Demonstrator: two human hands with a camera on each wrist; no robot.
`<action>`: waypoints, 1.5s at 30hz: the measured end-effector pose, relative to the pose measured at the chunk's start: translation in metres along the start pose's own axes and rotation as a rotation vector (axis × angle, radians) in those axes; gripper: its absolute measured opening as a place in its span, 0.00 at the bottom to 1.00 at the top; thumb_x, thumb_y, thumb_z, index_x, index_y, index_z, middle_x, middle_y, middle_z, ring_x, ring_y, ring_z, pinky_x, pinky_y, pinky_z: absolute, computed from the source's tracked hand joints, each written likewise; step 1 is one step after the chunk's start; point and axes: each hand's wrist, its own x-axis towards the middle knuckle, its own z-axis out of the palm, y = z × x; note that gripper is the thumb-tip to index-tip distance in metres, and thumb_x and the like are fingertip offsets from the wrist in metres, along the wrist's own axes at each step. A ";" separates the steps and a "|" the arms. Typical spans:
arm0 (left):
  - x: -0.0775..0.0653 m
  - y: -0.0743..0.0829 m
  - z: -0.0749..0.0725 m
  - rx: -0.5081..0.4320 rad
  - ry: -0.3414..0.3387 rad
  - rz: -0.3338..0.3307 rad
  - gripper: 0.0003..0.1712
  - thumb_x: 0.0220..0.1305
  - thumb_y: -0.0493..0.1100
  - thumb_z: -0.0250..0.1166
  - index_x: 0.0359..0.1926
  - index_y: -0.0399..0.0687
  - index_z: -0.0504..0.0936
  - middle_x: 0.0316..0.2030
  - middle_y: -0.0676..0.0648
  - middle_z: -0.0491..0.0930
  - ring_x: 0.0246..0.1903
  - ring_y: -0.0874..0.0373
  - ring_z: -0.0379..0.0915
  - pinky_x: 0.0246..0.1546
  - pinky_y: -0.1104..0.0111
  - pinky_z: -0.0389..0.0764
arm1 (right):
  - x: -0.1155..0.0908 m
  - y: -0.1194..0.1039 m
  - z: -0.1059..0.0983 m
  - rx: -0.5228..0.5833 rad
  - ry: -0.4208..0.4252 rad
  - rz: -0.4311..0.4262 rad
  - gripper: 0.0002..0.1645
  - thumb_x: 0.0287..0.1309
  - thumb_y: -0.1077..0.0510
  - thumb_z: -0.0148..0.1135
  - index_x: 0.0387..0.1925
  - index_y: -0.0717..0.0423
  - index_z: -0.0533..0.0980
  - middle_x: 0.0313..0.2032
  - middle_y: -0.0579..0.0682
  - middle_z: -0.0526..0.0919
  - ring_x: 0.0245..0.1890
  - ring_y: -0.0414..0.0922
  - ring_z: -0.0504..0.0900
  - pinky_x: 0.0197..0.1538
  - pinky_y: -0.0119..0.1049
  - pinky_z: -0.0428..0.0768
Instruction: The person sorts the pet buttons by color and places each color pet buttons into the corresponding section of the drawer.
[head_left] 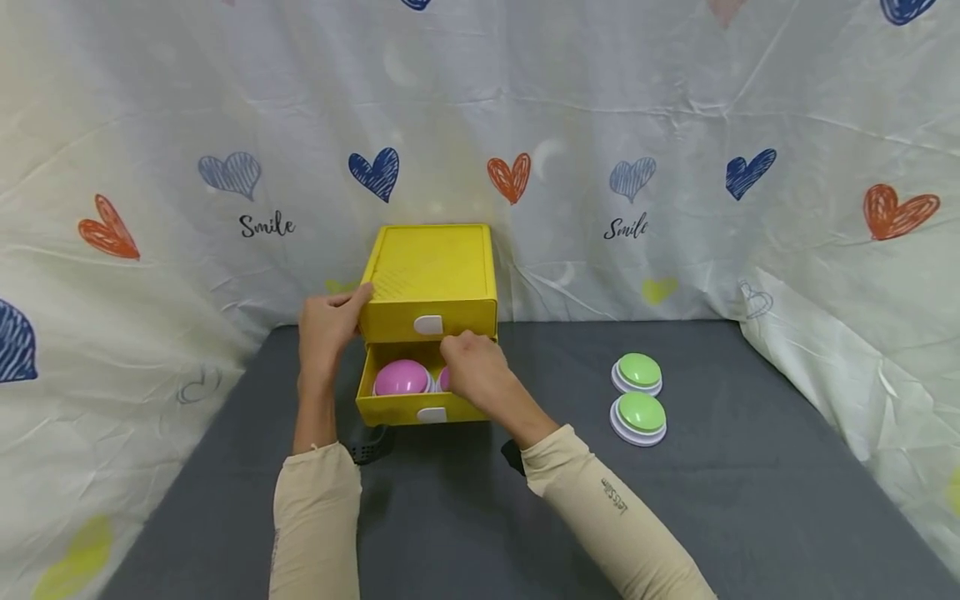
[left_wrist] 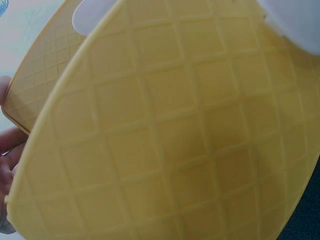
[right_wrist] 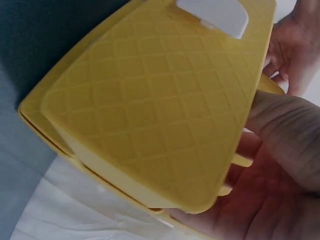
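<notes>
A yellow two-drawer box stands at the back of the table, its lower drawer pulled out. My left hand grips the box's left front corner, thumb near the top edge and fingers along the side. Over the right part of the drawer, my right hand reaches inside, its fingers behind the drawer's front panel in the right wrist view. What those fingers hold or touch is hidden. A pink dome button with a white base sits in the drawer's left part. Another pink piece shows partly beside my right hand.
Two green dome buttons, a rear one and a front one, lie on the dark grey table to the right. A white curtain printed with hearts hangs close behind the box and along both sides.
</notes>
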 end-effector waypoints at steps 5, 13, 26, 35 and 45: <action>-0.001 0.000 -0.001 0.010 0.009 -0.002 0.37 0.46 0.73 0.59 0.47 0.52 0.83 0.42 0.44 0.80 0.30 0.60 0.77 0.27 0.73 0.78 | -0.002 0.003 0.002 -0.043 -0.010 0.004 0.09 0.50 0.54 0.65 0.23 0.52 0.74 0.19 0.45 0.72 0.22 0.43 0.72 0.24 0.36 0.71; 0.001 -0.001 0.001 -0.007 -0.012 -0.008 0.39 0.47 0.72 0.60 0.50 0.50 0.81 0.45 0.43 0.79 0.33 0.58 0.78 0.30 0.71 0.79 | -0.015 0.006 0.015 0.005 0.148 0.016 0.09 0.53 0.57 0.60 0.21 0.53 0.71 0.19 0.47 0.69 0.19 0.44 0.69 0.20 0.35 0.68; 0.000 0.004 -0.003 -0.003 0.012 -0.006 0.38 0.48 0.71 0.60 0.49 0.49 0.82 0.45 0.44 0.79 0.34 0.57 0.77 0.27 0.74 0.77 | -0.040 -0.006 0.012 0.077 0.440 -0.071 0.06 0.54 0.56 0.62 0.24 0.51 0.78 0.21 0.42 0.72 0.22 0.37 0.68 0.23 0.29 0.72; 0.000 0.004 0.000 -0.025 0.024 -0.001 0.36 0.48 0.70 0.61 0.45 0.47 0.84 0.41 0.43 0.80 0.31 0.59 0.77 0.27 0.74 0.78 | -0.066 -0.025 0.027 -0.076 0.579 -0.151 0.11 0.53 0.58 0.60 0.18 0.54 0.74 0.19 0.46 0.68 0.19 0.40 0.66 0.18 0.30 0.71; 0.000 0.002 0.003 -0.022 0.023 -0.021 0.37 0.46 0.71 0.61 0.46 0.49 0.84 0.41 0.43 0.80 0.30 0.60 0.78 0.27 0.74 0.78 | -0.060 -0.029 0.051 -0.147 0.438 -0.147 0.14 0.56 0.62 0.60 0.17 0.54 0.69 0.17 0.47 0.69 0.16 0.42 0.70 0.17 0.34 0.71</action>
